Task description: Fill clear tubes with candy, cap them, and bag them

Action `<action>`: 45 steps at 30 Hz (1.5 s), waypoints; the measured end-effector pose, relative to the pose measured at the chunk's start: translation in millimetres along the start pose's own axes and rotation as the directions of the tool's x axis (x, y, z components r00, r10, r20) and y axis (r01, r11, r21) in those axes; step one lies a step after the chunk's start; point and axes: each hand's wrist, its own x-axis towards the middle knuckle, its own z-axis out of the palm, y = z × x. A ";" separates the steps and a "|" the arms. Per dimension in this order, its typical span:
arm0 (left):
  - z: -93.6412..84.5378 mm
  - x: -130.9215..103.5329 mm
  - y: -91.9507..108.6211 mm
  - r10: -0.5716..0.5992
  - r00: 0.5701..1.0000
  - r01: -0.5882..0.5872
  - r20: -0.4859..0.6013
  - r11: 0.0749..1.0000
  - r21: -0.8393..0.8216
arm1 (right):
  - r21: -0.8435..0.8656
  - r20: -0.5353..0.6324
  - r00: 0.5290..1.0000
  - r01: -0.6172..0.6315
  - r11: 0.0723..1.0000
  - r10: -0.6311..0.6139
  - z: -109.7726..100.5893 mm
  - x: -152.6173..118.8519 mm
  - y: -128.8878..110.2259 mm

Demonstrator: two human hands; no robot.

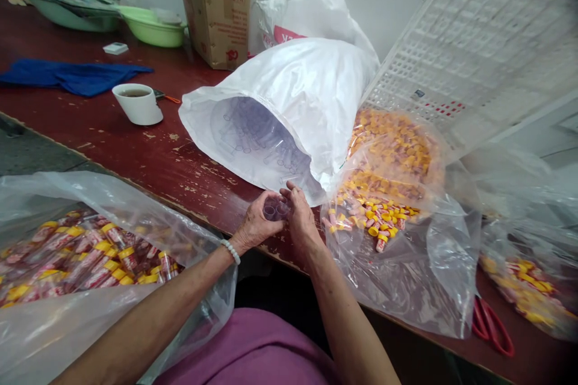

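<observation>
My left hand (258, 221) is curled round several clear tubes (275, 209), their round open ends facing up. Against the right side of the same tubes rests my right hand (298, 210), its fingers bent over them. Both hands are at the table's front edge, just below the mouth of a white sack (311, 90) lying on its side with many clear tubes inside. To the right, a clear plastic bag (401, 271) holds yellow-capped pieces (383, 216). At the lower left, another bag (90, 319) is full of yellow-capped filled tubes (99, 252).
On the red table (180, 156) stand a white cup (138, 105), a blue cloth (72, 75), a cardboard box (223, 12) and a green basin (153, 27). A white crate (478, 42) leans at the right. Red-handled scissors (492, 325) lie at the lower right.
</observation>
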 end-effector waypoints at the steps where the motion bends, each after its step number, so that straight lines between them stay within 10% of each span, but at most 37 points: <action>1: -0.1 -0.1 1.2 0.005 1.000 -0.005 -0.001 1.000 0.020 | 0.023 0.013 1.000 0.020 1.000 -0.020 -2.9 -3.1 1.2; 15: -0.5 -1.1 2.2 0.090 0.995 -0.094 0.038 0.985 0.143 | -0.500 0.048 0.950 0.291 0.816 -0.309 -9.2 -26.7 -13.6; 18: -1.2 -0.8 1.8 0.051 0.998 -0.056 0.047 0.989 0.135 | -0.617 0.016 0.852 0.421 0.665 -0.524 -45.6 -47.8 -43.6; 21: -1.2 -0.7 -0.2 0.010 0.998 -0.015 0.059 0.995 0.098 | -0.752 -0.233 0.754 0.260 0.606 -0.614 -113.8 -61.5 -60.8; 23: 1.4 -1.0 -0.9 0.009 0.999 -0.014 0.052 0.995 0.095 | -0.859 -0.325 0.809 -0.036 0.510 -0.490 -161.4 -63.5 -57.0; 29: 26.4 -10.1 9.8 -0.013 0.994 0.011 0.110 1.000 0.021 | -0.872 -0.390 0.841 -0.207 0.445 -0.374 -225.9 -50.6 -21.5; 34: 41.8 -20.7 23.7 0.018 0.988 -0.016 0.152 1.000 -0.014 | -0.821 -0.430 0.836 -0.205 0.532 -0.341 -211.5 -53.2 -36.2; 39: 50.1 -27.4 40.3 -0.013 0.978 0.022 0.206 0.999 -0.045 | -0.429 -0.332 0.871 0.201 0.880 -0.361 -141.9 -78.8 -53.8; 45: 57.0 -29.8 49.2 -0.014 0.966 0.022 0.260 0.999 -0.028 | -0.407 -0.119 0.915 0.308 0.860 -0.384 -91.4 -94.6 -36.6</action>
